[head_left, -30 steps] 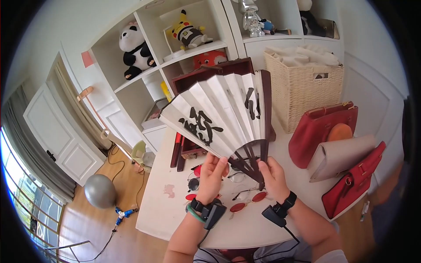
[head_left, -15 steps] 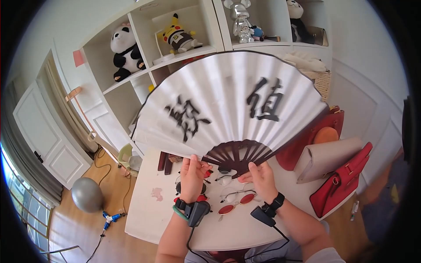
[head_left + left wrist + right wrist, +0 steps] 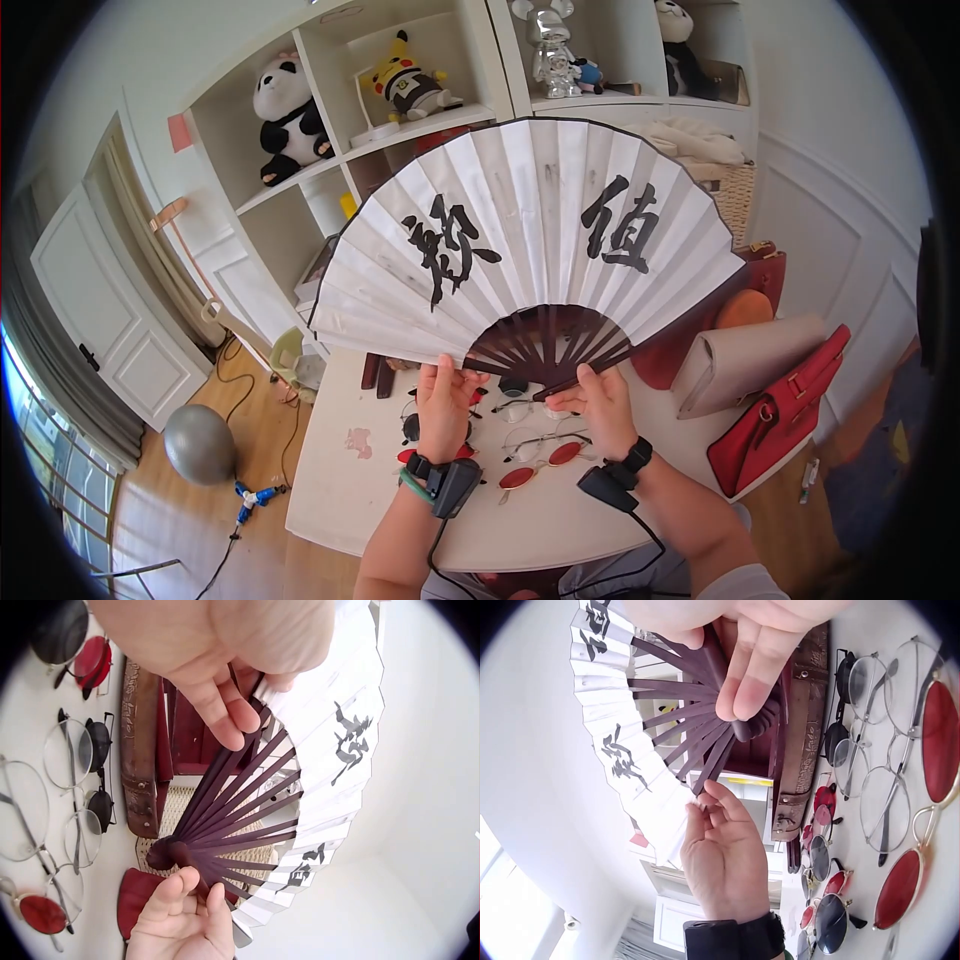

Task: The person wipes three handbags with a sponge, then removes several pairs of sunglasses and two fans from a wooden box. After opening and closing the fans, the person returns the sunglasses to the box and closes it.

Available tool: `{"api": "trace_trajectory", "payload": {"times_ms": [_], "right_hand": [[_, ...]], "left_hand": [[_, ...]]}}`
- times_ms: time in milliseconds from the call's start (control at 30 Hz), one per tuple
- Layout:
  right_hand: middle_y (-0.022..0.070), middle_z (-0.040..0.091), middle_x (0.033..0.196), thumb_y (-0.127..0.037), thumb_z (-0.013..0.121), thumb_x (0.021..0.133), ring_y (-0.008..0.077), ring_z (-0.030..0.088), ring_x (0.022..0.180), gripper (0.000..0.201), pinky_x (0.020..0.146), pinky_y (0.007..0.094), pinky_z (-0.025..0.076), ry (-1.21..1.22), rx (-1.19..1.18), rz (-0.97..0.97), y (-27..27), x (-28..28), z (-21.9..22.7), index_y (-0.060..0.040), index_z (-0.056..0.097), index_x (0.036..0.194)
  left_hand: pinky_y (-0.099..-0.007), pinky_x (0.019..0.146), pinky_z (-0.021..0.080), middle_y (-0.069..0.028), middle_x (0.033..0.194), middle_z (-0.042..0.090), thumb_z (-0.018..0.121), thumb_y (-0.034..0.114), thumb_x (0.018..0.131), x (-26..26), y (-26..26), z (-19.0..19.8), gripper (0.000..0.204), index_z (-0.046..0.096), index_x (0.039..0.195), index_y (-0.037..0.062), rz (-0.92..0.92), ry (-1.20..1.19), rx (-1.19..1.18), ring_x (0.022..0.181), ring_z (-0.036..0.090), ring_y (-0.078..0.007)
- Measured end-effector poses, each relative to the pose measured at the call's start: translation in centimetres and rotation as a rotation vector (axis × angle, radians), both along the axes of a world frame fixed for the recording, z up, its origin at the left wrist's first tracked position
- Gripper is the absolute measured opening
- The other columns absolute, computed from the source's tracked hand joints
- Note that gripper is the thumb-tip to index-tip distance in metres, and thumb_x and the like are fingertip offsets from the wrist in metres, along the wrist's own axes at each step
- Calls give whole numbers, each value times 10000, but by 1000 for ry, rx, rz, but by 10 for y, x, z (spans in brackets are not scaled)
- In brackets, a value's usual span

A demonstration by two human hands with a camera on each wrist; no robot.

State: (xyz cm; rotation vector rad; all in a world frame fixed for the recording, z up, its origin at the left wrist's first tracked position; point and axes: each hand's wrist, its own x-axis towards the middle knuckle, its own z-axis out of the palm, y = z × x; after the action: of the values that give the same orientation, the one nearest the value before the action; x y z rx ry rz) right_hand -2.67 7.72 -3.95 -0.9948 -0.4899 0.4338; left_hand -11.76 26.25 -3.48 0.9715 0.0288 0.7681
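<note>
A white paper folding fan [image 3: 530,210] with two black brushed characters stands spread wide above the table. Its dark wooden ribs [image 3: 232,787] meet at a pivot near the bottom. The left hand [image 3: 443,410] pinches the outer rib at the fan's left lower corner, thumb in front. On the other side, the right hand [image 3: 600,410] holds the right guard stick close to the pivot, its thumb along the wood. The right wrist view shows two right-hand fingers [image 3: 754,671] lying across the stick, with the left hand [image 3: 724,862] at the far end rib.
Several pairs of glasses [image 3: 885,810] and red-lensed sunglasses [image 3: 540,467] lie under the hands. A brown case [image 3: 141,750] stands behind the fan. At the table's right are red and beige handbags [image 3: 745,365]. Behind them stand a woven basket [image 3: 735,205] and white shelves [image 3: 500,60] with plush toys.
The fan has gone from partly folded to fully spread, its right side swinging out to the right. Both hands still hold it; over the last half second they have barely moved.
</note>
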Motion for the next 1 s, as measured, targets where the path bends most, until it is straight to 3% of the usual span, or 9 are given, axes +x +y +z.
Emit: {"api": "trace_trajectory", "payload": {"times_ms": [167, 367, 567, 767, 933, 1000], "right_hand": [[160, 621, 944, -201, 410, 992, 247, 673, 742, 203, 680, 327, 567, -7, -22, 0, 0, -1, 0, -15, 428, 1072], [184, 624, 920, -173, 413, 987, 253, 679, 731, 198, 654, 321, 583, 3, -7, 0, 1, 0, 0, 22, 416, 1021], [174, 620, 932, -165, 424, 984, 246, 680, 730, 204, 644, 312, 581, -70, -48, 44, -2, 2, -2, 27, 421, 1056], [142, 595, 996, -138, 431, 979, 230, 677, 721, 209, 639, 300, 577, -157, -77, 164, 0, 1, -7, 21, 413, 1113], [128, 586, 987, -118, 435, 975, 212, 672, 704, 206, 608, 287, 563, -193, -155, 254, 1, -3, -9, 17, 414, 1129], [121, 583, 977, -115, 437, 974, 206, 670, 697, 209, 597, 283, 559, -197, -184, 282, 0, -5, -10, 12, 415, 1138]], "left_hand": [[-388, 832, 511, -60, 976, 602, 444, 235, 992, 0, 1, -1, 210, 498, 1064, 46, -2, -5, 6, 752, 576, -111], [-380, 822, 511, -57, 969, 598, 445, 229, 991, 0, 3, -4, 206, 497, 1065, 45, -15, 8, 5, 757, 574, -117], [-322, 759, 488, -51, 968, 588, 451, 233, 988, -3, 3, 2, 210, 499, 1081, 51, 15, 56, 17, 797, 567, -129], [-355, 839, 426, -59, 1128, 569, 421, 377, 983, -6, -2, 11, 398, 474, 1214, 57, 46, 96, -32, 1003, 534, -170], [-369, 914, 394, -82, 1311, 480, 378, 414, 986, -7, 1, 10, 507, 367, 1338, 49, -183, 68, -73, 1149, 485, -206], [-386, 937, 384, -89, 1341, 453, 358, 414, 992, -6, 2, 8, 521, 335, 1359, 44, -178, 82, -38, 1169, 476, -217]]}}
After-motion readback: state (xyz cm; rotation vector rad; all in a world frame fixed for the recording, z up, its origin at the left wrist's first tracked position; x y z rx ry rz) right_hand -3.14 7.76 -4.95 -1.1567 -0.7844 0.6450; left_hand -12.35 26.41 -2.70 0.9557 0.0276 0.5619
